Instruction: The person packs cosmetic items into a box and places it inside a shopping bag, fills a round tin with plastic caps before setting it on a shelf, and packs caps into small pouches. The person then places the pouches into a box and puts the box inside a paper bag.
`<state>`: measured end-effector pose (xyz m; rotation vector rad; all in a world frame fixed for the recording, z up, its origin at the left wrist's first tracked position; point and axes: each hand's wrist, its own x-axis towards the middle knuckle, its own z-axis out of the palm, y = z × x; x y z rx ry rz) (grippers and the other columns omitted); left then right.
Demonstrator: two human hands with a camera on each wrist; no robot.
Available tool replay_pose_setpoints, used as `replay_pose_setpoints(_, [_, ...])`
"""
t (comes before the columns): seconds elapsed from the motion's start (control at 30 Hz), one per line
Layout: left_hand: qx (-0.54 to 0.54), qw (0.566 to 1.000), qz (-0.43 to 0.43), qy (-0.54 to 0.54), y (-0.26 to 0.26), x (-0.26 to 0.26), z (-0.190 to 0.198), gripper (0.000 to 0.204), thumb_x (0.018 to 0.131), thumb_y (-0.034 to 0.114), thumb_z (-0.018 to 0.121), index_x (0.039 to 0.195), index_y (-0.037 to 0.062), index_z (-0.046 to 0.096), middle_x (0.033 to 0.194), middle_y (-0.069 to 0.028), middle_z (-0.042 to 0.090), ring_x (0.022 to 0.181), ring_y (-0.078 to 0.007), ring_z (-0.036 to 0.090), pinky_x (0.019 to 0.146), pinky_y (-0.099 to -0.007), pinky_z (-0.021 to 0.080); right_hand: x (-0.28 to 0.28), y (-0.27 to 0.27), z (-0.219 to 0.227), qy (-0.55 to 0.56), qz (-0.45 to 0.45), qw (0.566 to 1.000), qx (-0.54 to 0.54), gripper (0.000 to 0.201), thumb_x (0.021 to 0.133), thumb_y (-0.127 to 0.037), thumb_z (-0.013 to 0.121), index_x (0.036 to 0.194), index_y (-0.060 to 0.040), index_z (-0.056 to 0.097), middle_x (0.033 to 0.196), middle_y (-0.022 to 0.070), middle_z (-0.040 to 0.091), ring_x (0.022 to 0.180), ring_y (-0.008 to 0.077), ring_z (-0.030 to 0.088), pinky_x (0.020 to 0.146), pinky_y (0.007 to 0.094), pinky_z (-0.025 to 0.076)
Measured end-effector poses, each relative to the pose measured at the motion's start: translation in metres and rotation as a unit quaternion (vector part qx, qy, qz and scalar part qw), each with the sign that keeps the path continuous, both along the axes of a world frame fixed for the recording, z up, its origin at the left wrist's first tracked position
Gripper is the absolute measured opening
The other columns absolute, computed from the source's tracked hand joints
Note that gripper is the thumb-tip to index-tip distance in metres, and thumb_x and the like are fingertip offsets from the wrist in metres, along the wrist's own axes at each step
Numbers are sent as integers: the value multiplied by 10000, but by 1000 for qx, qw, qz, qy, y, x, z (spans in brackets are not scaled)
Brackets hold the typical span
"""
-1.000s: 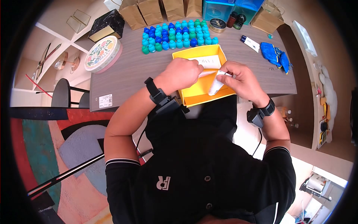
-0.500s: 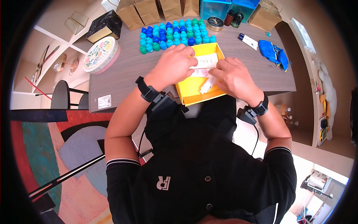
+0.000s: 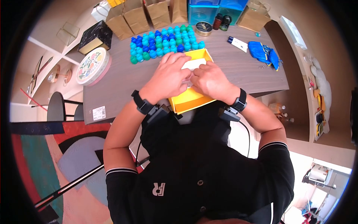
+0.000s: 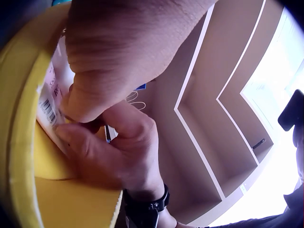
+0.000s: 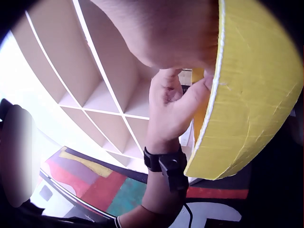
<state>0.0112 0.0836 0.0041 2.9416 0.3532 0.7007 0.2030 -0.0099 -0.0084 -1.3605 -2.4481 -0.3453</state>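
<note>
The tube, white and pink with a barcode, lies inside the yellow box, between the left hand and the right hand. In the left wrist view its long axis runs steeply down the left of the frame, leaning a little to the lower right. The left hand's bent fingers come over it from the right, and the right hand's thumb reaches its lower part from below. Neither hand is clearly the nearer; both seem to be at the tube. In the head view the hands cover it, so its lie across the box cannot be read there.

The two hands are close together over the middle of the box, with the right fingers bent. Whether either hand pinches the tube or only presses on it, I cannot tell. Just above the hands in the head view, the white packet lies towards the upper end of the box. The table carries rows of bottles at upper centre and a dark-capped tube at upper right.

Half a second ago in the head view, the hands were farther apart and a white tube slanted through the lower part of the box under the right hand; now that part shows yellow floor. The packet's lettering, readable then, is lost now. The whole scene also sits farther left and lower in the frame.
</note>
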Motion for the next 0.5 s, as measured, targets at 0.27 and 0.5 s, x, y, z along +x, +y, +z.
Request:
replay_pose_setpoints(0.27, [-20,999,18,43,-7,1,-7,276,680,254,842,845,67,725,1372,-173,567,1360,-373,441,1172,-541,292,94,29,28,88,-172,981,29,150,782,-166,746,875,-73,672,901,102,683,896,329,649,843,429,505])
replay_pose_setpoints(0.5, [-7,998,51,39,-8,-1,-6,263,708,254,836,859,77,712,1365,-165,576,1352,-377,451,1146,-539,311,199,65,-9,-47,-341,937,-65,251,779,-196,691,1010,-97,697,985,142,713,1030,352,640,909,456,499])
